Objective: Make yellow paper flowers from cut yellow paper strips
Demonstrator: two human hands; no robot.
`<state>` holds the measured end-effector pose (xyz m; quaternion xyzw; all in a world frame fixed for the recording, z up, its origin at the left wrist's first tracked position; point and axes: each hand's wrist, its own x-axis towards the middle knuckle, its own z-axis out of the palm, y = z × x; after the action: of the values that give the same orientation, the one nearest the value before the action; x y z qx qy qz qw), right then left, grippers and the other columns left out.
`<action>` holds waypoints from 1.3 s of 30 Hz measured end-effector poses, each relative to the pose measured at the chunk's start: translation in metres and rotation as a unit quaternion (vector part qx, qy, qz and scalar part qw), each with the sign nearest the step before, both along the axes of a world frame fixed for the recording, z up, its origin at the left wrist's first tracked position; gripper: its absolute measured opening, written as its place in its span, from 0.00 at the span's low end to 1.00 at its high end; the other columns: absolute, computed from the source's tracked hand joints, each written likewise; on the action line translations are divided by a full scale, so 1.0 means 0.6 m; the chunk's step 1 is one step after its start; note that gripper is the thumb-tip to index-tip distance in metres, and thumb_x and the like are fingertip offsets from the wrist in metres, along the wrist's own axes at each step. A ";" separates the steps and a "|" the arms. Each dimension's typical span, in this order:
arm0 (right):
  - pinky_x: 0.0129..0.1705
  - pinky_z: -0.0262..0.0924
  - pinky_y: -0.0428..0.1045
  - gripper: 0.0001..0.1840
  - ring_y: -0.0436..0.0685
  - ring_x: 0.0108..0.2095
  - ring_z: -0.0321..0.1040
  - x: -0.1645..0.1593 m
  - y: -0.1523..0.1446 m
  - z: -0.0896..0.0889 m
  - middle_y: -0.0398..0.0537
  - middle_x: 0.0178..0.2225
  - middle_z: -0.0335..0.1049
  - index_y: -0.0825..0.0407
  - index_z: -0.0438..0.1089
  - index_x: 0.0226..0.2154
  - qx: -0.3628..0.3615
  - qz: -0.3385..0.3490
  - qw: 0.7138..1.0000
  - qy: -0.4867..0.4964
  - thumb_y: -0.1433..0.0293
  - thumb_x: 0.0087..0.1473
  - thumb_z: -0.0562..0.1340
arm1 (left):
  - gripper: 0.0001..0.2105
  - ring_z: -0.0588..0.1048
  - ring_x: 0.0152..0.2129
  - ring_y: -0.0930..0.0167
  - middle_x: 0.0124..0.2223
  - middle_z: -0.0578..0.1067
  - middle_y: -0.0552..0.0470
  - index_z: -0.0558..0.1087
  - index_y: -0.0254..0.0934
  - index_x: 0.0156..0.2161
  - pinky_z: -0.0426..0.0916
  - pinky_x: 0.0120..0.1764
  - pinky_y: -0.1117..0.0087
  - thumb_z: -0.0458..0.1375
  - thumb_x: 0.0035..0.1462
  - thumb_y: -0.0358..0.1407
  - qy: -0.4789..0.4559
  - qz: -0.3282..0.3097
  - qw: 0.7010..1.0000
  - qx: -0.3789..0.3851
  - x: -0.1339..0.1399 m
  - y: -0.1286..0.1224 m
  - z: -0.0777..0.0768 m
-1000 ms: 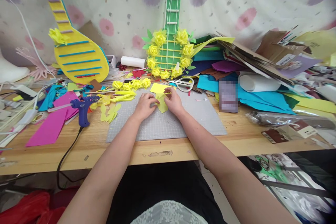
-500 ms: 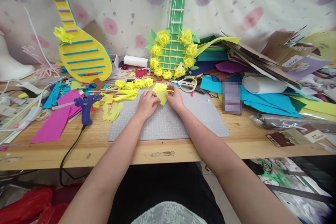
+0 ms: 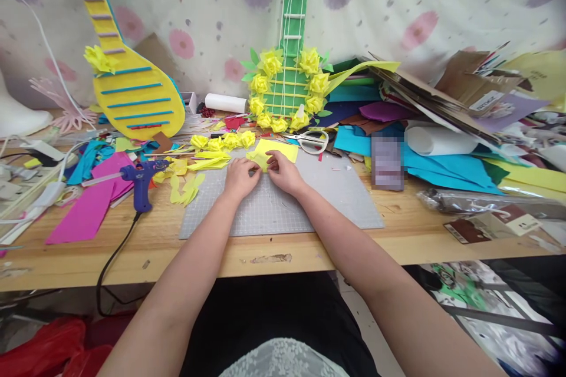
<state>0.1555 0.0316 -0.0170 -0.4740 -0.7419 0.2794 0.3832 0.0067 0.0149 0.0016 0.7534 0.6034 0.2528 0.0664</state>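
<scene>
The left hand [image 3: 240, 178] and the right hand [image 3: 286, 173] are close together, with a small gap between them. They both hold one yellow paper [image 3: 260, 156]. Each hand is nearly closed, with its thumb and fingers pinched on the paper's near edge. The paper is over the far part of a gray mat [image 3: 318, 194]. I can't tell if it touches the mat. A second yellow sheet [image 3: 285, 149] lies just behind it, partly hidden.

The mat lies on a wooden surface [image 3: 172, 259]. To the left of the paper, four yellow flowers [image 3: 216, 143] sit in a row. Yellow scraps [image 3: 188, 190] lie by the mat's left edge. Next to them stands a blue glue gun [image 3: 141, 185], and pink paper [image 3: 82, 212] lies on its other side. The scissors [image 3: 315, 141] are to the right of the second sheet, with their white handles toward the right.

At the back, a green lute [image 3: 289, 87] stands up with yellow flowers around its body. A yellow lute [image 3: 137, 97] leans to its left.
</scene>
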 end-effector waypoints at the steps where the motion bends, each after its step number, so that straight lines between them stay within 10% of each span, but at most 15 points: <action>1: 0.41 0.61 0.49 0.23 0.47 0.32 0.65 -0.002 0.001 0.000 0.46 0.37 0.64 0.52 0.57 0.45 0.000 -0.012 1.000 -0.003 0.78 0.43 0.53 | 0.08 0.68 0.37 0.65 0.34 0.74 0.50 0.74 0.40 0.30 0.59 0.42 0.62 0.53 0.51 0.38 -0.003 0.008 1.000 -0.001 0.001 0.001 0.000; 39: 0.44 0.58 0.51 0.19 0.52 0.37 0.62 -0.012 0.001 0.004 0.48 0.34 0.67 0.54 0.63 0.37 0.032 -0.032 0.996 -0.073 0.82 0.43 0.49 | 0.05 0.65 0.39 0.61 0.34 0.70 0.48 0.70 0.40 0.25 0.59 0.42 0.60 0.57 0.47 0.38 0.002 0.110 0.994 0.000 0.017 0.008 -0.005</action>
<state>0.1485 0.0320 -0.0147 -0.5041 -0.7610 0.2076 0.3517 0.0172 0.0198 -0.0013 0.6831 0.6825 0.2570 0.0376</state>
